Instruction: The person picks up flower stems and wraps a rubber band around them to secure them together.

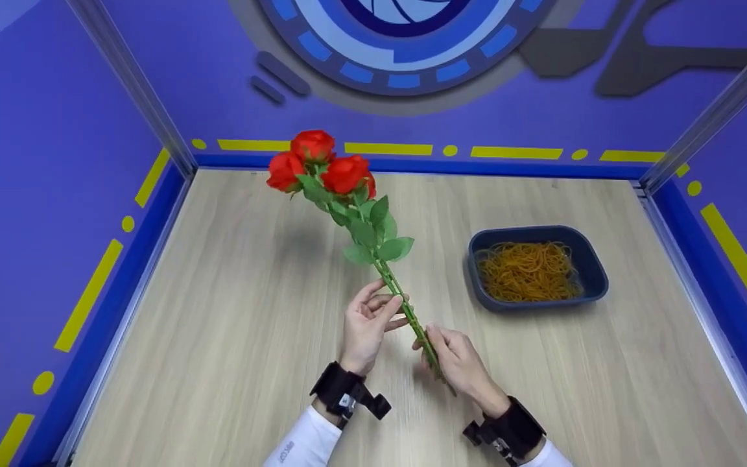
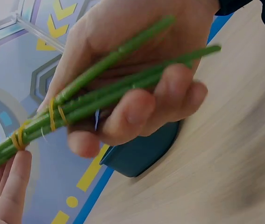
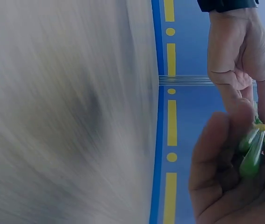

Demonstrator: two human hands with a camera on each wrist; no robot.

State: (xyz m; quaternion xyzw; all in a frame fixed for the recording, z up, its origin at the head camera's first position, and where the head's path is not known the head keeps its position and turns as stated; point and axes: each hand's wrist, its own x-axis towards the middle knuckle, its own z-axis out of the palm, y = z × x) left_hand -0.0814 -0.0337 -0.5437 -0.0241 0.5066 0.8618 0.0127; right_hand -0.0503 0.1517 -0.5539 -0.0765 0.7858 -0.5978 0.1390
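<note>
A bunch of red roses (image 1: 347, 174) with green leaves (image 1: 364, 232) is held at a slant above the table, blooms toward the back left. My left hand (image 1: 366, 327) pinches the green stems (image 1: 386, 275) below the leaves between thumb and fingers. Lower down, my right hand (image 1: 461, 363) grips the stems near their cut ends. Thin yellow rubber bands (image 2: 52, 114) circle the stems between the two hands, as the left wrist view shows. There the stem ends (image 2: 207, 51) spread apart past the right hand's curled fingers. In the right wrist view, the right fingers (image 3: 211, 154) wrap around them.
To the right on the wooden table (image 1: 231, 311) stands a dark blue tub (image 1: 542, 305) with a heap of yellow-brown rubber bands (image 1: 529, 272) in it. Blue panels (image 1: 36, 194) with yellow marks wall the table at the left, back and right. Both wrists wear black camera straps.
</note>
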